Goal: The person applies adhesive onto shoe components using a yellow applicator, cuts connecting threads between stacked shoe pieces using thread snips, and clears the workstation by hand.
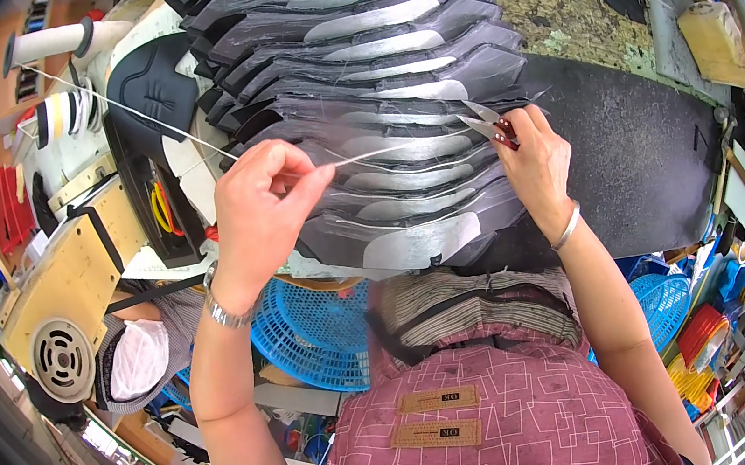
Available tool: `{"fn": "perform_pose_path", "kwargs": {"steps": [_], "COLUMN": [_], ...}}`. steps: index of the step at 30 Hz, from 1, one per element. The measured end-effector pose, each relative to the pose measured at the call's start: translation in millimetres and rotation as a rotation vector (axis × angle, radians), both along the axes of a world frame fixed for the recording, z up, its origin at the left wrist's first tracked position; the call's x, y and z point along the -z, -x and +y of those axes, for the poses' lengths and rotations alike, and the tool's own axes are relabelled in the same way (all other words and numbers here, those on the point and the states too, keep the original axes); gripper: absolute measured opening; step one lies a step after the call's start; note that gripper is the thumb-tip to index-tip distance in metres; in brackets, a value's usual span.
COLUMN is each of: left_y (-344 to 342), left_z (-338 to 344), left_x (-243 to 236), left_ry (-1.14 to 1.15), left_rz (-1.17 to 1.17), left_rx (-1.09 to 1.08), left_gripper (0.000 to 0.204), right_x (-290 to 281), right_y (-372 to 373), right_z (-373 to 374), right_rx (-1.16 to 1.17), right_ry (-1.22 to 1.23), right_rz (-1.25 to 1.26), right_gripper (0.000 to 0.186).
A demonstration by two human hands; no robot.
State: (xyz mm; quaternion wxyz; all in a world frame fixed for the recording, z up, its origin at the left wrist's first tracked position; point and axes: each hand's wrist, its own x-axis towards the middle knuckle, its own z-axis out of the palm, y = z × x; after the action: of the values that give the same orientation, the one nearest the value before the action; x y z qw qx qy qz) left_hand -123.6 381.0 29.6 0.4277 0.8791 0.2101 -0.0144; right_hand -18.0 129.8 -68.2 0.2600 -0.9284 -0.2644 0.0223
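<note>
My left hand [268,213] is closed in a pinch on a thin white strip [364,156]. The strip runs from the upper left down to my fingers, and its free end points right. My right hand [536,159] grips small scissors [482,116], their blades parted and pointing up and left. Both hands hover over a long overlapping row of dark flat pieces [364,22], each showing a pale grey patch. Thin pale strands lie across the nearest pieces. The scissors' handles are mostly hidden by my fingers.
A white spool-like roller [56,43] stands upper left, near a cream machine body [84,289] and a black padded piece [151,87]. Blue plastic baskets [316,339] sit below the table edge. A dark board [630,151] lies right, with a yellowish container [729,44] beyond.
</note>
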Motion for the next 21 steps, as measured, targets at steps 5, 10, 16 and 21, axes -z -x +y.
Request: {"fn": "perform_pose_path", "kwargs": {"steps": [5,10,16,21], "left_y": [-1.4,-8.4,-15.5,-16.6], "left_z": [5.2,11.0,10.0,11.6], "left_x": [5.1,29.5,40.0,34.8], "left_ry": [-0.188,-0.36,-0.696,-1.027], "left_rz": [-0.083,-0.155,-0.178,-0.248], "left_rx": [0.106,0.072,0.133,0.228], "left_gripper": [0.016,0.017,0.025,0.032], "right_x": [3.8,1.3,-14.7,-40.6], "right_y": [-0.8,-0.7,6.1,16.0], "right_z": [4.7,3.9,7.5,44.5], "right_rx": [-0.012,-0.029,0.035,-0.212], "right_ry": [0.003,0.042,-0.073,-0.173], "right_rz": [-0.039,-0.077,0.136,0.041], "right_gripper": [0.015,0.016,0.033,0.036]}}
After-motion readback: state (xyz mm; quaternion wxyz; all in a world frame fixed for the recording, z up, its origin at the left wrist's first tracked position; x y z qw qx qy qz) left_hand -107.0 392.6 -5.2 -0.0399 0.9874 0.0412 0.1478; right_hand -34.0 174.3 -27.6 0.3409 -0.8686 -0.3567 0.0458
